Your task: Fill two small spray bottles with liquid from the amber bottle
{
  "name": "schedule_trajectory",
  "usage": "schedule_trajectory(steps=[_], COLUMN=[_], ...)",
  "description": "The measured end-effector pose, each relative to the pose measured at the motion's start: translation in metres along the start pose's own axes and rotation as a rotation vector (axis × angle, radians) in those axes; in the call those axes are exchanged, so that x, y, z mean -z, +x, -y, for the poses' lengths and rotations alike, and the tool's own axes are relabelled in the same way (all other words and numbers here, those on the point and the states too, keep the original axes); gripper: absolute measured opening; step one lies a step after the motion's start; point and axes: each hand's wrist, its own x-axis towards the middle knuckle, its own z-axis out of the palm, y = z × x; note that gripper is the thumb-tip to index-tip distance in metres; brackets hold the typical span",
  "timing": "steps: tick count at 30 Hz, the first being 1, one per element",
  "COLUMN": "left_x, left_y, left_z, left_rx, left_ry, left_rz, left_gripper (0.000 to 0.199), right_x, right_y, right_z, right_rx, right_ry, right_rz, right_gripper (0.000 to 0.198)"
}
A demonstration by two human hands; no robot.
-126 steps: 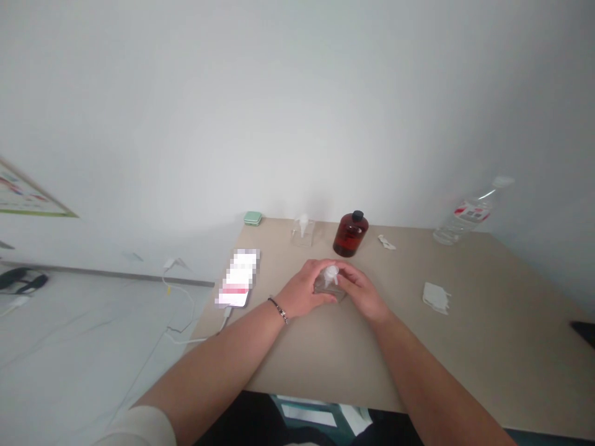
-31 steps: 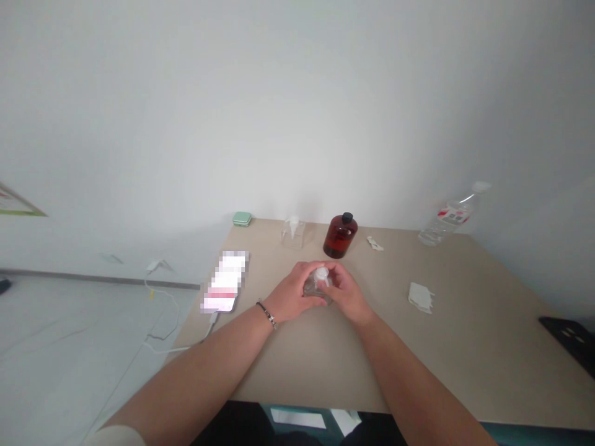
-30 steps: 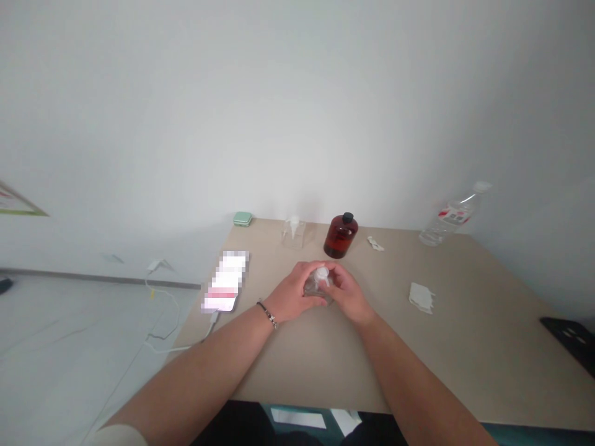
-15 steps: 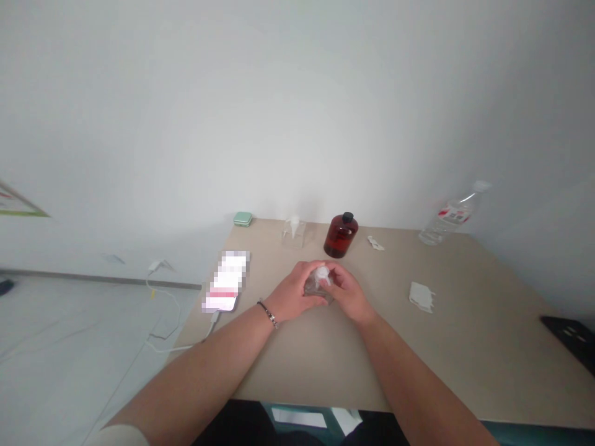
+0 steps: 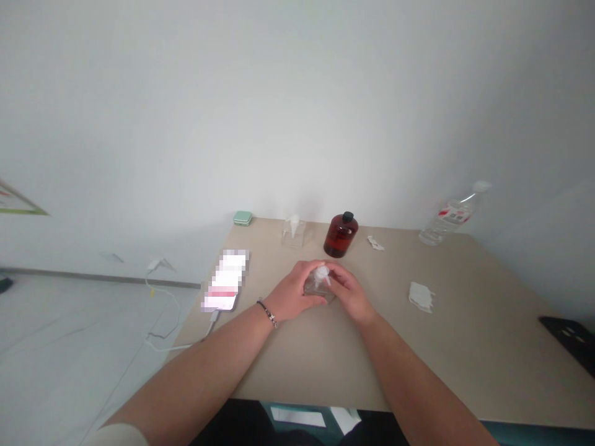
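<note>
Near the middle of the table, a small clear bottle (image 5: 317,288) with a white plastic top (image 5: 321,272) stands between my hands. My left hand (image 5: 296,291) is wrapped round its left side, fingers behind and thumb in front. From the right, my right hand (image 5: 344,288) is closed at the bottle's top, its thumb beside the white piece; its other fingertips are partly hidden behind. Just beyond my hands stands a dark red-brown bottle (image 5: 341,236) with a black cap. To its left is another clear, square bottle (image 5: 300,236) with a white nozzle.
A phone (image 5: 227,279) on a white cable (image 5: 181,348) lies at left, with a green case (image 5: 242,218) behind it. On the right are crumpled tissue (image 5: 375,243), a folded white tissue (image 5: 421,297), a plastic water bottle (image 5: 452,217) and a black object (image 5: 571,337) at the edge.
My right thumb has shifted off the front of the white top to its right side, so more of the top shows. My left hand and the bottle stay in place.
</note>
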Motion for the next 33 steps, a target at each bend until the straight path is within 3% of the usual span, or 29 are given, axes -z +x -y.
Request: schedule_trajectory(steps=[6,11,17,23,29,33], left_x=[-0.0006,-0.0005,-0.0007,-0.0007,-0.0013,-0.0010], left_y=[-0.0003,0.0000,-0.0005,-0.0008,-0.0010,-0.0009], left_z=[0.0009,0.0011,0.0024,0.0034,0.0027,0.0027], left_rx=[0.003,0.003,0.004,-0.007,0.003,0.001], left_ry=[-0.008,0.008,0.006,0.011,-0.002,0.002], left_rz=[-0.002,-0.003,-0.004,-0.009,-0.009,-0.002], left_gripper=[0.077,0.076,0.076,0.077,0.076,0.077], right_x=[-0.0037,-0.0002,-0.0023,0.0008,-0.0015,0.0006], right_y=[0.0010,0.0009,0.0021,0.0001,0.0010,0.0014], right_z=[-0.0033,-0.0013,-0.0058,-0.0017,-0.0047,-0.0040], right_rx=[-0.034,-0.022,-0.009,-0.013,0.013,0.016], right_ry=[0.029,-0.002,0.026,-0.039,-0.001,-0.034], right_rz=[-0.071,-0.018,-0.074,-0.011,-0.065,-0.022], right_gripper=[0.036,0.032,0.037,0.029,0.032,0.026])
